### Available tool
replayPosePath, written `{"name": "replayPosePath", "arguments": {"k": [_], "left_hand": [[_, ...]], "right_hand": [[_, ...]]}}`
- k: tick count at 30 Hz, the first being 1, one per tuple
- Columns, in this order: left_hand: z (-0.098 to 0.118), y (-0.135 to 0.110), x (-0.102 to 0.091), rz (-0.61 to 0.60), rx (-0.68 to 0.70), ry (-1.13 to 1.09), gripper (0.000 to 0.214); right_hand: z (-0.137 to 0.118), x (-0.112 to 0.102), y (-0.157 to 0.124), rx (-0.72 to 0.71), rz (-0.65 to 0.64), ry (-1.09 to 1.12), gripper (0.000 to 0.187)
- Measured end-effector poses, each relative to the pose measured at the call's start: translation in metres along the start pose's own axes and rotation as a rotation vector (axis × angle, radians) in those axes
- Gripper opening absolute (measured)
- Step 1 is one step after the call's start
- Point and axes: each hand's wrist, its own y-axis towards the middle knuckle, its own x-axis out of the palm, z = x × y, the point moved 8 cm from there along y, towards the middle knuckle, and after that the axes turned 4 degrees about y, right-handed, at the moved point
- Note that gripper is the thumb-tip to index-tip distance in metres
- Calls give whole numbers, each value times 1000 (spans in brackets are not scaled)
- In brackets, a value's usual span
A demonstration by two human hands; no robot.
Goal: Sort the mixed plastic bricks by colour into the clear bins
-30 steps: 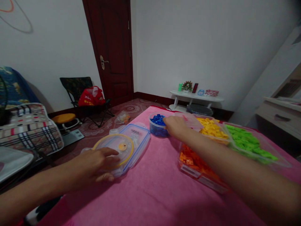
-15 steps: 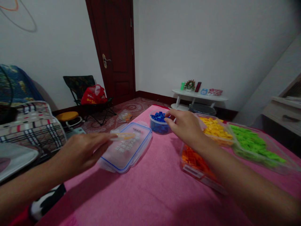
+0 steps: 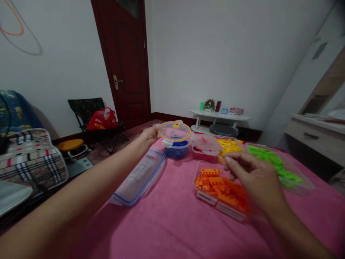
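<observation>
The left hand (image 3: pixel 150 135) reaches out to the far side of the pink-covered table (image 3: pixel 161 230) and grips the left edge of a round clear lid (image 3: pixel 172 132) with a yellow ring. The lid is held above a round tub (image 3: pixel 176 153) of blue blocks (image 3: pixel 181 143), with one of its clips hanging at the near side; whether it touches the rim is hard to tell.

The right hand (image 3: pixel 257 176) is over the right side of the table, above the far right part of a clear box (image 3: pixel 206 197) of orange blocks (image 3: pixel 214 181). Its fingers are loosely curled, with the thumb close to the forefinger; I cannot tell whether anything is between the tips.

Just right of the tub is a small red box (image 3: pixel 204 156), with a clear lid with a red mark (image 3: pixel 207 141) over it. Farther right come a box (image 3: pixel 221 159) of yellow blocks (image 3: pixel 229 144) and, at the right of the row, a wide clear box (image 3: pixel 299 189) of green blocks (image 3: pixel 272 160). On the left part of the table lies a flat lid with a blue edge (image 3: pixel 142 176), partly behind the left forearm.

Beyond the table, a red bag (image 3: pixel 101 119) sits on a folding chair (image 3: pixel 85 105) at the far left, near a dark door (image 3: pixel 126 72).
</observation>
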Motion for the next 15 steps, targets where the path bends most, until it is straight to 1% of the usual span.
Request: {"name": "replayPosePath", "arguments": {"k": [2, 4, 7, 10, 12, 15], "left_hand": [[-16, 6, 16, 30, -3, -5, 12], [-30, 11, 21, 70, -6, 18, 14], [-42, 19, 12, 137, -2, 97, 16], [-49, 30, 1, 170, 0, 207, 18], [-53, 40, -2, 161, -30, 275, 23], [-57, 54, 1, 111, -108, 346, 33]], "right_hand": [[0, -5, 1, -7, 4, 22, 20], [-1, -9, 2, -24, 16, 29, 19], [-3, -11, 3, -43, 15, 19, 18], [-1, -8, 4, -47, -4, 19, 17], [0, -5, 4, -49, -20, 5, 17], [2, -1, 3, -41, -38, -18, 18]]}}
